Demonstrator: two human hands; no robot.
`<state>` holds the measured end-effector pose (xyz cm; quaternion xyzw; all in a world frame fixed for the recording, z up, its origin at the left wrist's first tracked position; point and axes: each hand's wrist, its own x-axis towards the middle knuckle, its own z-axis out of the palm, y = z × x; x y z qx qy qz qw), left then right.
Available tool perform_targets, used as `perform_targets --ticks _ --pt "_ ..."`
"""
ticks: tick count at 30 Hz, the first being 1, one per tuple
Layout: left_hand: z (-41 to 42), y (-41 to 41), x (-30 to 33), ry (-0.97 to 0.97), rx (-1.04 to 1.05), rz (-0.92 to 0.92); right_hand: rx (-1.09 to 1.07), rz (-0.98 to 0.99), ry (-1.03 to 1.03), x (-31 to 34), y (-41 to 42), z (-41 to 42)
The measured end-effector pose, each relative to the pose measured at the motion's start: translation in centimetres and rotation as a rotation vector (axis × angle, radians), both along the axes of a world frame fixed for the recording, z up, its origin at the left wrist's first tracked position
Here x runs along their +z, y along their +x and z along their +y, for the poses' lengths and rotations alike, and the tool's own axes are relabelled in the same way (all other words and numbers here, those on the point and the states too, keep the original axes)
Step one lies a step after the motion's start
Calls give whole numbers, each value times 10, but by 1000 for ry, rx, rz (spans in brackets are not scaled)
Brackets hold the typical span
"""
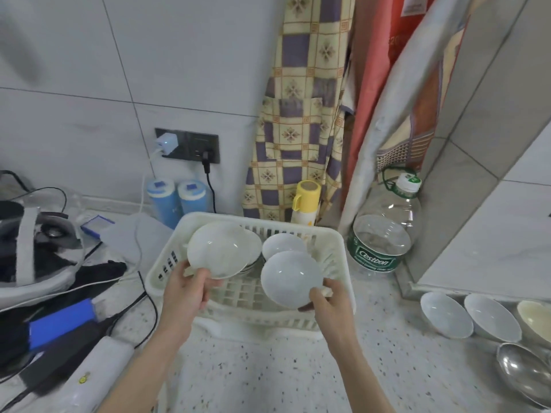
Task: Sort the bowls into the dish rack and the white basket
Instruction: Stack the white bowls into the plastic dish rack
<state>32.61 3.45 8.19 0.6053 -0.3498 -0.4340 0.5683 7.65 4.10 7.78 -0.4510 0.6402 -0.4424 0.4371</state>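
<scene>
A white slatted basket (pixel 334 238) stands on the speckled counter in the middle. My left hand (pixel 186 290) grips a cream-white bowl (pixel 217 248) by its lower rim, tilted above the basket's left side. My right hand (pixel 331 305) holds a bluish-white bowl (pixel 290 277) by its edge, tilted over the basket's right half. Behind these, more white bowls sit inside the basket: one at the back right (pixel 281 242), another partly hidden behind the left bowl (pixel 253 244). At the right edge, three white bowls (pixel 445 314) stand on their rims in a row, with a steel bowl (pixel 521 368) below them.
A large clear water bottle (pixel 384 228) stands right of the basket. A yellow-capped bottle (pixel 305 204) and two blue canisters (pixel 176 201) stand behind it. Cables, a blue box (pixel 62 320) and dark gear crowd the left counter. Hanging cloths cover the back wall.
</scene>
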Motion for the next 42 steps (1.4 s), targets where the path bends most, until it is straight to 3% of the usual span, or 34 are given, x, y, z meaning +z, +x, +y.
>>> perform_targets --ticks 12,24,42 --pt "-50 49 -30 14 -12 -82 162 375 197 -5 54 -39" --pt "-56 53 -40 0 15 32 164 342 450 -23 64 -68" --pt "-57 51 -42 26 -15 -33 338 465 554 -54 64 -88"
